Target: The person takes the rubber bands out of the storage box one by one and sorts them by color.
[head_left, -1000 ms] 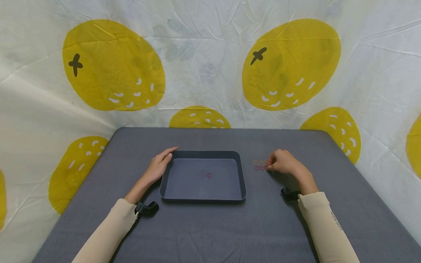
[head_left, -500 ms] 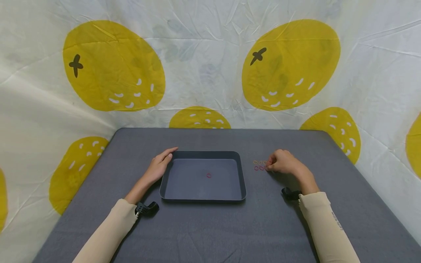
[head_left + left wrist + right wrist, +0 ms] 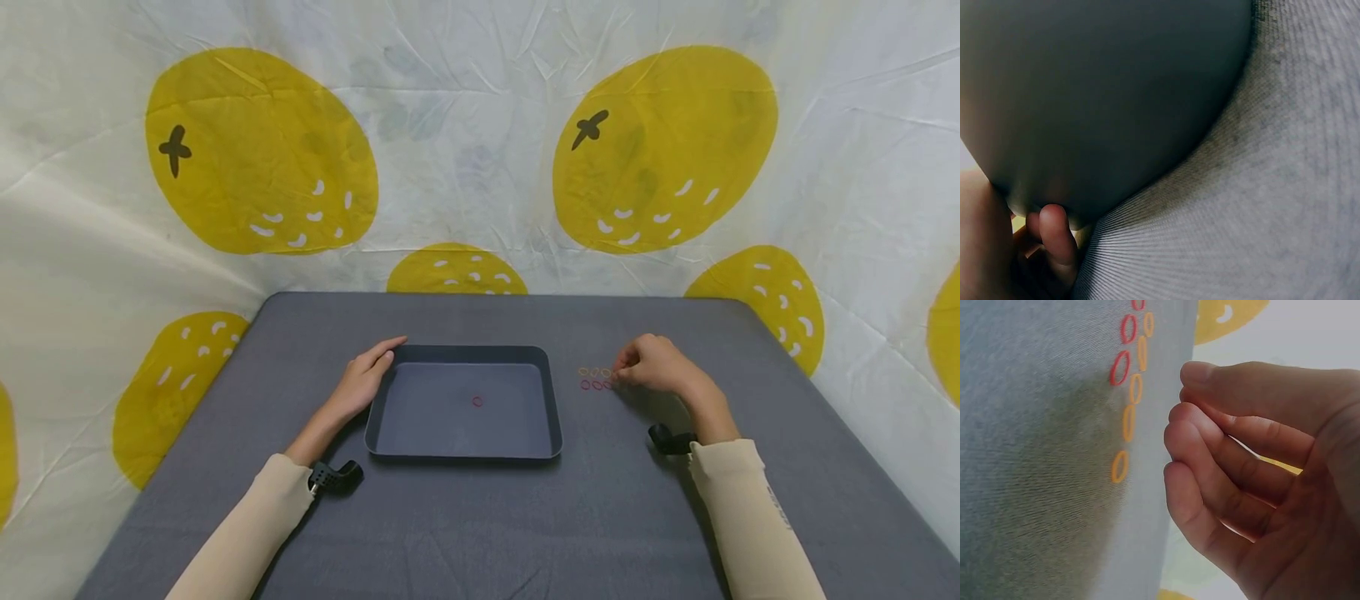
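My left hand (image 3: 360, 383) holds the left side of a shallow dark grey baking tray (image 3: 463, 457), thumb at the rim near the far left corner. In the left wrist view, curled fingertips (image 3: 1055, 228) show at the tray's dark wall. One small red rubber band (image 3: 473, 402) lies in the tray. Right of it, my right hand (image 3: 656, 363) hovers low beside two rows of bands on the cloth, red (image 3: 1114, 372) and yellow-orange (image 3: 1114, 467). Its fingers are bent, thumb tip close to the index tip; I cannot tell whether a band is between them.
A grey cloth covers the table (image 3: 480, 533). Behind it hangs a white curtain (image 3: 465, 125) with large yellow fruit prints. Dark wrist cameras sit at both cuffs, the left camera (image 3: 337, 477) close to the tray's near left corner.
My right hand has shifted slightly right and away from the rows of bands, uncovering more of them. The left hand and the tray have stayed in place.
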Tool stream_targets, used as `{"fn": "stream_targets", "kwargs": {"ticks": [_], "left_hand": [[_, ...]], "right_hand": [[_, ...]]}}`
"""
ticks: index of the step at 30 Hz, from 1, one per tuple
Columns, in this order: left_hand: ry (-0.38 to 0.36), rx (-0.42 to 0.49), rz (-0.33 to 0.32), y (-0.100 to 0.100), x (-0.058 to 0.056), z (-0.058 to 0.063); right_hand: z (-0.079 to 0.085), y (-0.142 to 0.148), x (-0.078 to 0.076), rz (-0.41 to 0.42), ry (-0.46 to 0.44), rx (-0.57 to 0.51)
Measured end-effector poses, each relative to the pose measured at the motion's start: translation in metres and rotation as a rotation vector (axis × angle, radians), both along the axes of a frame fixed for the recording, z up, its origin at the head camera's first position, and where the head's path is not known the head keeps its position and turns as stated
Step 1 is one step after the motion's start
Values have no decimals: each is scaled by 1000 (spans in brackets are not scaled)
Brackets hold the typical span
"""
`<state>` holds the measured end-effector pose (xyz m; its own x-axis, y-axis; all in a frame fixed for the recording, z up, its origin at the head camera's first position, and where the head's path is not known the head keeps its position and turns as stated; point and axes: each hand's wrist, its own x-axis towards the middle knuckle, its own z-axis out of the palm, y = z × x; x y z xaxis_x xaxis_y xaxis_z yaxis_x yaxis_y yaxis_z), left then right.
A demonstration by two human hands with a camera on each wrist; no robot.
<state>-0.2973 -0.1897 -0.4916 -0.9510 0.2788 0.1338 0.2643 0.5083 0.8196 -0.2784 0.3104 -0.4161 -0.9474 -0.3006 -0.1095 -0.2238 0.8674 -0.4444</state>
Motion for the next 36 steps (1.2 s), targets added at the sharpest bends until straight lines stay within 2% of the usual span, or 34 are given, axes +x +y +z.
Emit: {"fn": "stream_targets", "kwargs": {"ticks": [4,12,22,36], "left_hand": [[3,-8,1,-1,1,-1],[-2,-6,0,-2,1,-4],[3,-9,10,-1,0,-3],[10,-4,5,0,-1,0]], "right_hand": [[3,-5,2,20,32,5],[11,-21,1,42,38,-32],[34,-50,-7,102,76,-32],[44,-101,-15,201,59,-89]]}}
